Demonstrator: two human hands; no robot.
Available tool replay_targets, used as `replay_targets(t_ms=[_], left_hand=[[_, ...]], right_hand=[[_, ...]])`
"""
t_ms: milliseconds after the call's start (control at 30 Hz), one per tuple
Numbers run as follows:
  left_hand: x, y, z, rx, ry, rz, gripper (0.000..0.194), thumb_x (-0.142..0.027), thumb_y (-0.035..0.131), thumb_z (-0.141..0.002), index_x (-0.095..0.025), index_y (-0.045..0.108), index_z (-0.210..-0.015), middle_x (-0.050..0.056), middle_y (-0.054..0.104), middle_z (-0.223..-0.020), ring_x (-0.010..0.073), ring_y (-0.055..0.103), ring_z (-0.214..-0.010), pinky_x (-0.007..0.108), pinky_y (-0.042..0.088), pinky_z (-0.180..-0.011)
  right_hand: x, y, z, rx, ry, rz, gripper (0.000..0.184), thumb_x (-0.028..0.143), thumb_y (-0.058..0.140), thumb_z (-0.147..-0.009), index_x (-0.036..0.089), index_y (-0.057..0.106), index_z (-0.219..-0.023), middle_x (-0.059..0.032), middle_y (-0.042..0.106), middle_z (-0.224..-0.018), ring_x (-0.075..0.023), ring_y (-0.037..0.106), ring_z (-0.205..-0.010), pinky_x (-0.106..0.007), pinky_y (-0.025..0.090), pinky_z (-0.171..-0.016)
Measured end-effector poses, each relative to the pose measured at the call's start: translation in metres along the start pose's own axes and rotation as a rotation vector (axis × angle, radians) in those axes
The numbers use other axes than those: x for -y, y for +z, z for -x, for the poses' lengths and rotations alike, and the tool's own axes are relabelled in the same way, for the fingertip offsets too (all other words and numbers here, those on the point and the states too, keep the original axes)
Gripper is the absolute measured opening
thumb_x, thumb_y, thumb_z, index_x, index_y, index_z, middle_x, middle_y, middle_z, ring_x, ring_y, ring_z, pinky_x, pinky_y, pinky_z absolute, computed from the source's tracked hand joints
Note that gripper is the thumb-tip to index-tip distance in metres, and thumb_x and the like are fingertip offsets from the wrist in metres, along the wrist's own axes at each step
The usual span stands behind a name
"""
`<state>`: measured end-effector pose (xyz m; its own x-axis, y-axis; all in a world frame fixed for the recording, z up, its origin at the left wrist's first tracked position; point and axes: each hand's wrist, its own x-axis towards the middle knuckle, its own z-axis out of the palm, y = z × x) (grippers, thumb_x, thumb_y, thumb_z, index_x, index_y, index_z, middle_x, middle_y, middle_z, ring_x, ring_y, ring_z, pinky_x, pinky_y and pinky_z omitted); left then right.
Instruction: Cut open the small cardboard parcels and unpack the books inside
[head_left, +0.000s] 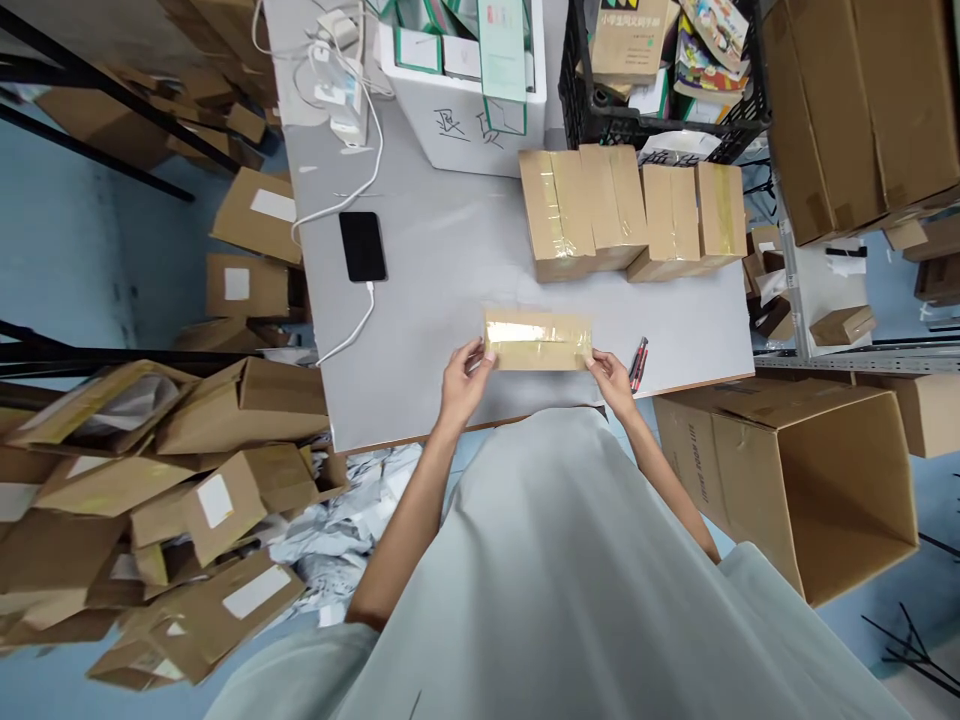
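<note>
A small cardboard box (538, 342) with shiny tape along its top lies between my hands near the table's front edge. My left hand (465, 378) grips its left end, thumb at the near corner. At the opposite end, my right hand (610, 380) pinches the near right corner. Just right of that hand lies a red and black utility knife (639, 364). Beyond the box, several taped cardboard boxes (556, 215) stand side by side. The underside of the box between my hands is hidden.
A black phone (363, 247) on a white cable lies at left on the grey table (435, 250). A white bin (480, 125) and a black crate of books (660, 125) stand at the back. Cardboard boxes (247, 490) pile up at left; a large open carton (795, 480) sits at right.
</note>
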<state>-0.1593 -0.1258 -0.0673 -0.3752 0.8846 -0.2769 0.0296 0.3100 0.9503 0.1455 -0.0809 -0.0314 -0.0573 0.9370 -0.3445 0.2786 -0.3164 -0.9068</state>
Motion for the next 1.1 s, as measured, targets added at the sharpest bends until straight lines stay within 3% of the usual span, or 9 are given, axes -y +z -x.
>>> replay_targets(t_ms=[167,300,433,533,700,767,867,967,1100], left_hand=[[0.011,0.002,0.032,-0.002,-0.011,-0.031,0.066,-0.068,0.078,-0.091,-0.024,0.073,-0.140,0.014,0.068,-0.141,0.0310,0.076,-0.127,0.049,0.065,-0.111],[0.033,0.004,0.047,-0.009,-0.096,-0.087,0.057,-0.056,0.082,-0.088,-0.023,0.075,-0.134,0.015,0.070,-0.135,0.0303,0.078,-0.117,0.051,0.068,-0.104],[0.044,0.004,0.052,0.012,-0.123,-0.104,0.057,-0.044,0.079,-0.090,-0.025,0.070,-0.143,0.015,0.070,-0.141,0.0285,0.077,-0.117,0.051,0.067,-0.104],[0.043,0.002,0.048,0.037,-0.097,-0.111,0.073,-0.039,0.078,-0.090,-0.029,0.057,-0.159,0.016,0.064,-0.151,0.0280,0.075,-0.123,0.051,0.066,-0.106],[0.034,-0.007,0.031,0.182,0.037,-0.203,0.065,-0.036,0.076,-0.090,-0.033,0.064,-0.154,0.013,0.050,-0.167,0.0332,0.058,-0.151,0.052,0.059,-0.118],[0.034,-0.010,0.021,0.245,0.046,-0.205,0.063,-0.038,0.076,-0.091,-0.032,0.065,-0.152,0.013,0.048,-0.169,0.0344,0.050,-0.158,0.053,0.056,-0.121],[0.037,-0.013,0.009,0.343,0.001,-0.104,0.066,-0.043,0.078,-0.090,-0.032,0.063,-0.153,0.012,0.053,-0.167,0.0335,0.053,-0.156,0.053,0.056,-0.122],[0.037,-0.014,0.001,0.433,-0.052,0.043,0.070,-0.047,0.083,-0.086,-0.030,0.061,-0.150,0.010,0.058,-0.164,0.0322,0.058,-0.152,0.050,0.058,-0.120],[0.032,-0.011,0.001,0.436,-0.076,0.130,0.073,-0.050,0.089,-0.080,-0.028,0.064,-0.144,0.010,0.061,-0.161,0.0336,0.060,-0.149,0.050,0.059,-0.118]], right_hand=[[-0.014,0.005,0.022,-0.010,-0.037,0.008,0.070,0.076,0.066,-0.095,0.019,0.067,-0.136,-0.0206,0.067,-0.158,-0.0305,0.065,-0.146,-0.048,0.059,-0.117],[-0.038,-0.017,0.010,0.037,0.018,0.202,0.055,0.065,0.056,-0.102,0.018,0.072,-0.127,-0.0199,0.072,-0.150,-0.0294,0.068,-0.140,-0.046,0.055,-0.118],[-0.063,-0.062,-0.018,-0.371,0.282,0.654,0.045,0.049,0.066,-0.095,0.014,0.069,-0.124,-0.0290,0.067,-0.147,-0.0365,0.061,-0.144,-0.049,0.052,-0.118],[-0.075,-0.084,-0.039,-0.476,0.460,0.775,0.051,0.042,0.078,-0.083,0.013,0.064,-0.122,-0.0309,0.066,-0.139,-0.0406,0.064,-0.136,-0.048,0.055,-0.108],[-0.071,-0.088,-0.056,-0.335,0.453,0.748,0.034,0.034,0.076,-0.078,0.021,0.061,-0.105,-0.0112,0.075,-0.102,-0.0296,0.076,-0.101,-0.037,0.060,-0.090],[-0.059,-0.082,-0.053,-0.280,0.420,0.722,0.031,0.034,0.072,-0.080,0.022,0.058,-0.105,-0.0039,0.075,-0.091,-0.0245,0.076,-0.085,-0.033,0.060,-0.083],[-0.027,-0.065,-0.038,-0.128,0.252,0.659,0.030,0.037,0.061,-0.090,0.024,0.056,-0.116,-0.0003,0.075,-0.089,-0.0209,0.075,-0.069,-0.031,0.058,-0.073],[0.018,-0.040,-0.020,0.145,0.007,0.759,0.036,0.044,0.055,-0.100,0.023,0.058,-0.129,-0.0039,0.079,-0.093,-0.0259,0.077,-0.073,-0.033,0.055,-0.071],[0.082,-0.001,-0.009,0.535,-0.254,1.089,0.043,0.050,0.044,-0.115,0.022,0.060,-0.142,-0.0131,0.083,-0.116,-0.0325,0.080,-0.100,-0.034,0.053,-0.080]])
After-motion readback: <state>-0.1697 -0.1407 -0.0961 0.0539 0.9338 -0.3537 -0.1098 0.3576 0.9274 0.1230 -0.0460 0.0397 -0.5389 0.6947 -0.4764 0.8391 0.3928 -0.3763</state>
